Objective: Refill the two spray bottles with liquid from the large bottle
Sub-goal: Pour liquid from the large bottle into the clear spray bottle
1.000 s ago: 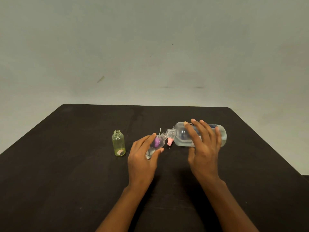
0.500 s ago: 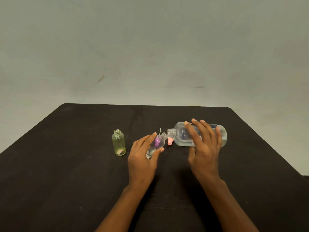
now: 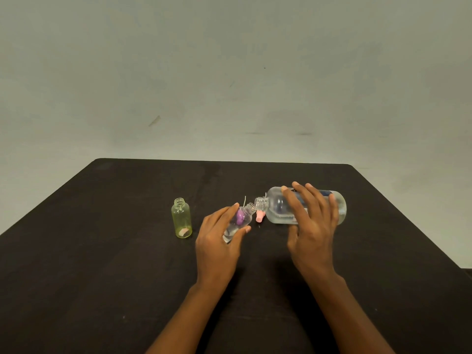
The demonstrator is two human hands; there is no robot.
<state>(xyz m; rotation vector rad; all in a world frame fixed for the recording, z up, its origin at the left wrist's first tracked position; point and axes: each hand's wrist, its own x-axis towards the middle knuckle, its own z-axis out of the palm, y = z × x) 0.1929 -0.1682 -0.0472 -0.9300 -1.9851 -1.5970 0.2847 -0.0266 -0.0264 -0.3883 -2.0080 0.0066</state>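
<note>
Grey wall (image 3: 229, 72) stands behind a dark table (image 3: 102, 251). The left hand (image 3: 217, 246) curls round a small bottle (image 3: 241, 217), tipped to the right. The right hand (image 3: 311, 226) wraps over the big bottle (image 3: 277, 208), which lies on its side, its mouth at the small one's mouth. A pink cap (image 3: 260, 216) lies just behind them. A green bottle (image 3: 181, 218) stands open just left of the left hand. Both hands are well away from the table's edges.

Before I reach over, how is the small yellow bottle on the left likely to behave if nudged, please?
The yellow bottle stands upright, tall and narrow, and looks nearly empty, so it is probably light and tips easily. Its round body would likely roll once down. Its neck is uncapped, so any contents could spill.
</note>
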